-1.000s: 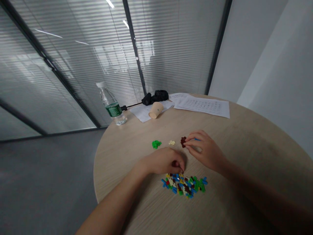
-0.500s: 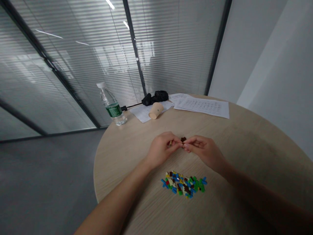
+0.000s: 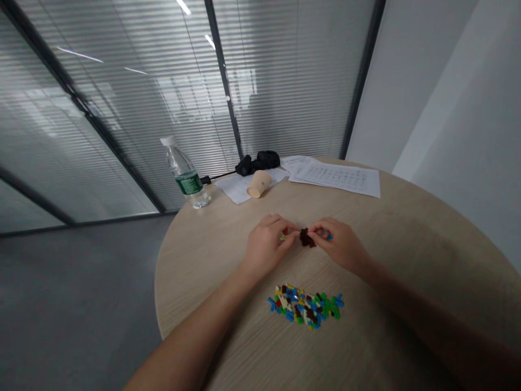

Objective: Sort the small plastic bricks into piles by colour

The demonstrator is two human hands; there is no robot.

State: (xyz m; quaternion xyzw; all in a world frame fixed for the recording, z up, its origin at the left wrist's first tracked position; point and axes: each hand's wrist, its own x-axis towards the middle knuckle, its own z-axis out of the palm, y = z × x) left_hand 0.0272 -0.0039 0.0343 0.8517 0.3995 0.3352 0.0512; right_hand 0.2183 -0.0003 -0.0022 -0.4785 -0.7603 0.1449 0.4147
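My left hand (image 3: 268, 244) and my right hand (image 3: 337, 244) sit close together over the wooden table (image 3: 203, 271), above a heap of small interlocking plastic bricks (image 3: 305, 307). Held in the left fingertips are small yellow and red bricks (image 3: 283, 235). My right fingertips pinch a dark brown brick cluster (image 3: 307, 238), and a few blue bricks (image 3: 326, 234) show inside that hand. The heap is multicoloured and touches neither hand. The green bricks are hidden or out of sight.
Near the far table edge are a clear water bottle with a green label (image 3: 186, 174), a tipped paper cup (image 3: 259, 183), printed papers (image 3: 337, 178) and a black bundle (image 3: 260, 163). Glass panels with blinds stand behind the table.
Since the earliest frame, my left hand has moved forward from the heap to beside my right hand. The green and cream bricks no longer show on the table, and the brown cluster is now raised in my fingers.
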